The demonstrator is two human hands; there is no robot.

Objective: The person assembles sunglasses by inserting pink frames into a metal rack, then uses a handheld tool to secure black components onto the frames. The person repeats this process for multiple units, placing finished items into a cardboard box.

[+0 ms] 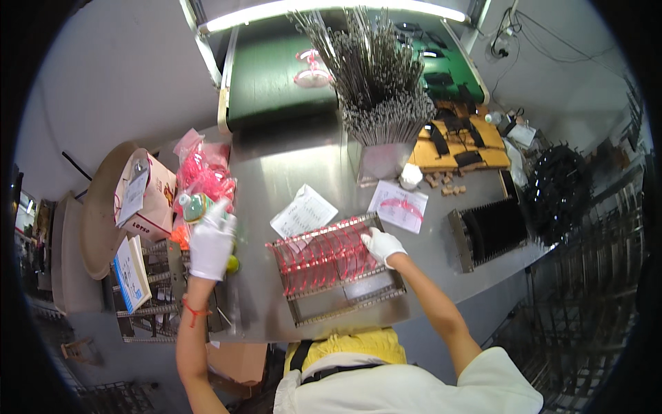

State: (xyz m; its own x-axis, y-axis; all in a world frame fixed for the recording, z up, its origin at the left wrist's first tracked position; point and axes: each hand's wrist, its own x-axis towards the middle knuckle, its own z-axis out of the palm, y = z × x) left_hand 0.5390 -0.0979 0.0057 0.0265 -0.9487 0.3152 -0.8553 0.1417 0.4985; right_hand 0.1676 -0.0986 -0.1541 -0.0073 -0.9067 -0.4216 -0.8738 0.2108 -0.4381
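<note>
In the head view, the step in hand looks like handling the thin pink pieces [324,265] standing in a close row in the metal rack [352,307], which lies aslant on the near middle of the steel table [265,172]; they fill its far part, while the near part shows open between the bars. The next move seems to call for a light fingertip touch at the right end of that row, the rack kept steady, and a clear path for the other hand across the table. The right hand [384,248], white-gloved, is at the rack's far right corner, its forearm slanting in from the near right; its fingers are partly bent and reach left over the last pink pieces, though I cannot tell whether they pinch one. The left hand [212,247], gloved alike, is well apart from the rack, raised over the table's left side, forearm upright and fingers pointing away from the body. They look mostly straight, just beside or in front of a green-labelled bottle [194,207] and near pink plastic bags [207,169]; whether they touch or hold anything cannot be made out.
</note>
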